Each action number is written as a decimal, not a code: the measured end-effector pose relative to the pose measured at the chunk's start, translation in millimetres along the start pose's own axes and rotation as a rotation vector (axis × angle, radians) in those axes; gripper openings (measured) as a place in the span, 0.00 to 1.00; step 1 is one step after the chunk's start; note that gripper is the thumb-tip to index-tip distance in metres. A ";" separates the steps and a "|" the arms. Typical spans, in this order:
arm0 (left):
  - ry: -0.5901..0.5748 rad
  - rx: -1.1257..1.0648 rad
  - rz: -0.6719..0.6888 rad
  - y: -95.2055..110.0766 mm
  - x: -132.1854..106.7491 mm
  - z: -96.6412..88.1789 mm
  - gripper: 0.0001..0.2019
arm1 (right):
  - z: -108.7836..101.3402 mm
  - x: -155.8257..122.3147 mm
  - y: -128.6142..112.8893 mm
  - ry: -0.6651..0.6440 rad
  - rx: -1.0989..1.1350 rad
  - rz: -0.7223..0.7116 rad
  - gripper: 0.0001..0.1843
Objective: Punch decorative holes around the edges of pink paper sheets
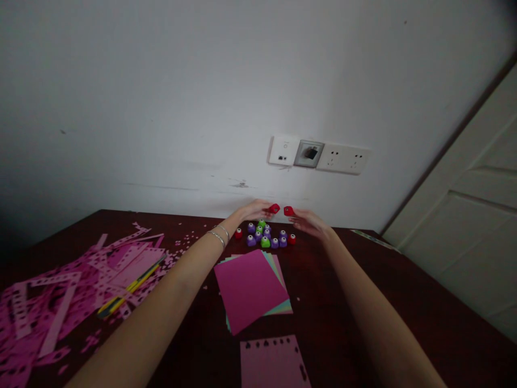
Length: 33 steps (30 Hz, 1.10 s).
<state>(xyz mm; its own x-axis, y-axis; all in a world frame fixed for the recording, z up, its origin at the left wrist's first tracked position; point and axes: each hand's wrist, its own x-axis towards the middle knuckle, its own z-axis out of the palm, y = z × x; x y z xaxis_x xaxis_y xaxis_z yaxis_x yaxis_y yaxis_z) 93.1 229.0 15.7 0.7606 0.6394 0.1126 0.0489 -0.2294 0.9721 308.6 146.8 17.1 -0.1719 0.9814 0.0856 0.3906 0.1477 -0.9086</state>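
Left hand grips a small red plastic craft punch, right hand its red twin. Purple-green-red plastic punch cluster sits between hands, nearer the person. Reads as punch handling; next move calls for steady grips.

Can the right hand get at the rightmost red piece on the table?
Probably yes: the right hand is close by, and nothing visible blocks the rightmost red piece. It holds another red piece, though, so its grip may need freeing first.
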 end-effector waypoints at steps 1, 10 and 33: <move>-0.022 -0.034 -0.030 0.9 -1.6 -0.4 0.13 | -1.9 -2.0 0.1 -0.012 0.026 0.004 0.20; -0.064 0.308 -0.095 15.7 -15.2 5.8 0.14 | 0.0 -7.7 -4.7 -0.035 -0.045 0.081 0.17; 0.273 1.117 -0.056 17.4 -28.0 48.0 0.16 | 34.1 -32.6 -19.8 0.247 -0.851 0.031 0.15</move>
<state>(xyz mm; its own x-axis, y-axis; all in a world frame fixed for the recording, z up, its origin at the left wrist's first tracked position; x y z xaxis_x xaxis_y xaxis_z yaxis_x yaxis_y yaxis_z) 103.7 171.9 19.6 0.5804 0.7757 0.2479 0.7283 -0.6306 0.2681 275.7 107.7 18.3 0.0118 0.9704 0.2412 0.9490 0.0651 -0.3085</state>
